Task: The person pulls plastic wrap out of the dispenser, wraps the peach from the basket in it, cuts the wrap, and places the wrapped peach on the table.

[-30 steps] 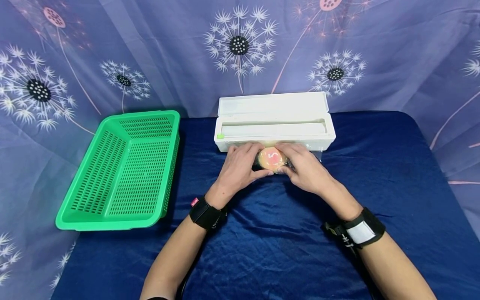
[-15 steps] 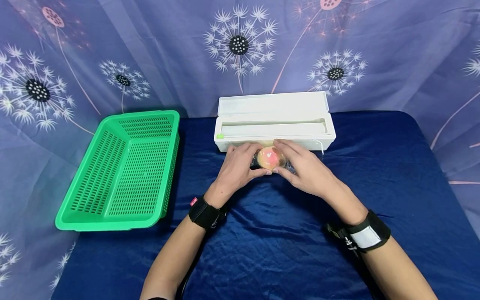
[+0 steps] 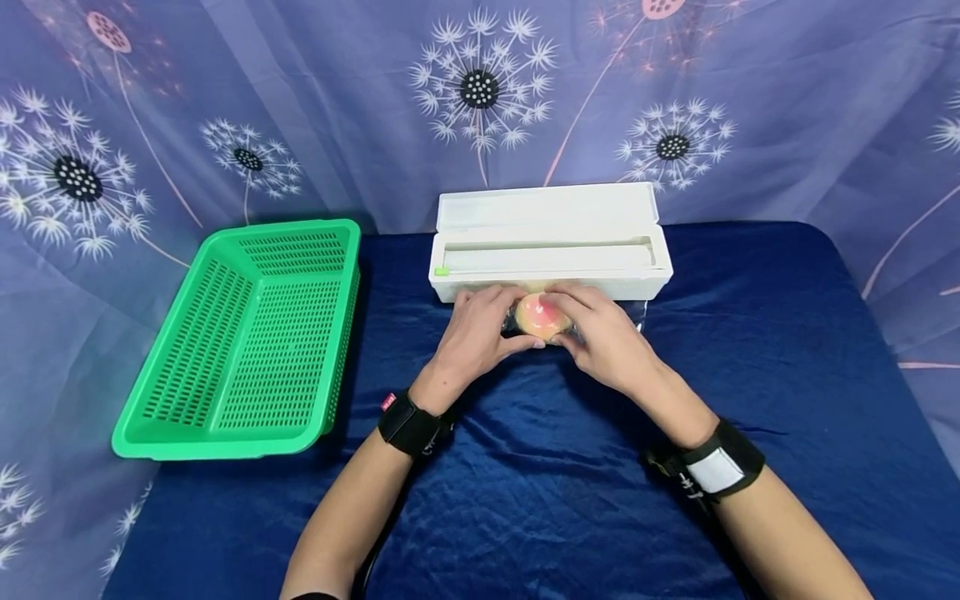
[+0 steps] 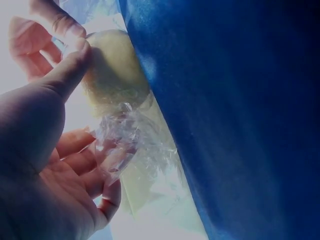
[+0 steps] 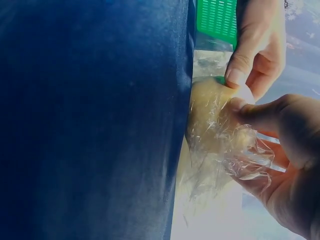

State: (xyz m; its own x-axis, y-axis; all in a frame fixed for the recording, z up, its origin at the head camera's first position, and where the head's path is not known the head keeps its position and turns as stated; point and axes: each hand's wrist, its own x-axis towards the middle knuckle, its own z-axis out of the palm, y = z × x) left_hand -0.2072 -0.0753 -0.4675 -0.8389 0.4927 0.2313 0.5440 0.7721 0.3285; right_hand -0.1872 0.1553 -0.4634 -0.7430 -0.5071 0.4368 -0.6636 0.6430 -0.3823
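A round yellow-and-pink peach (image 3: pixel 542 317) lies in clear cling film, just in front of a white cling film box (image 3: pixel 551 289). My left hand (image 3: pixel 472 333) holds its left side, thumb at the near edge and fingers at the far edge. Around its right side curls my right hand (image 3: pixel 611 337), its fingertips over the top. Crumpled cling film (image 4: pixel 122 135) bunches by my left fingers in the left wrist view. The right wrist view shows my right thumb on the wrapped peach (image 5: pixel 207 110), with loose film (image 5: pixel 247 162) by the fingers. Both thumb tips are close together.
The box's lid (image 3: pixel 546 208) stands raised, a roll (image 3: pixel 547 258) lies inside, and a green slider (image 3: pixel 442 272) sits at its front left. A green plastic basket (image 3: pixel 333 400) stands at the left on the dark blue cloth (image 3: pixel 525 500). A dandelion-patterned curtain (image 3: pixel 345 100) hangs behind.
My right hand shifts slightly over the peach, and its fingertips now lie further across the top. A strip of film at the right has moved. My left hand stays nearly still.
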